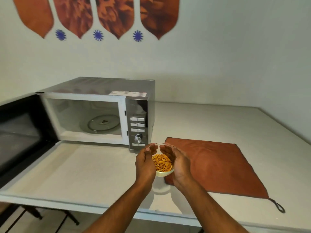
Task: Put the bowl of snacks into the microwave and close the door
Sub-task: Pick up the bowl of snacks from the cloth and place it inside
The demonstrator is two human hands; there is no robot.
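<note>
Two bare forearms reached in from the bottom edge, and both hands cupped a clear glass bowl (pixel 164 172) between them. The left hand (pixel 145 163) was wrapped around the bowl's left side, fingers curled round the wall and the thumb lying up along the rim. The right hand (pixel 178 167) pressed against the right side, half open, palm inward, fingers stretched toward the far rim. The bowl held a heap of short orange snacks (pixel 162 162); a shadow on the counter just below suggested it was lifted, though contact could not be judged for sure. It sat above the left edge of a rust-coloured cloth (pixel 215 165) spread flat on the white counter (pixel 84 169), with a dark loop (pixel 278 207) at the cloth's near right corner. Under the counter's front edge, dark stand legs (pixel 33 214) showed on the floor. Just beyond the hands stood a silver microwave (pixel 104 91), its control panel (pixel 138 123) with buttons and a knob (pixel 138 137) nearest the bowl. Its dark door (pixel 21 133) was swung wide open to the left, and the white cavity showed a glass turntable (pixel 101 123). Behind it rose a pale wall (pixel 218 56) with orange leaf-shaped decals (pixel 116 14) and small blue flowers (pixel 98 34) between them
</note>
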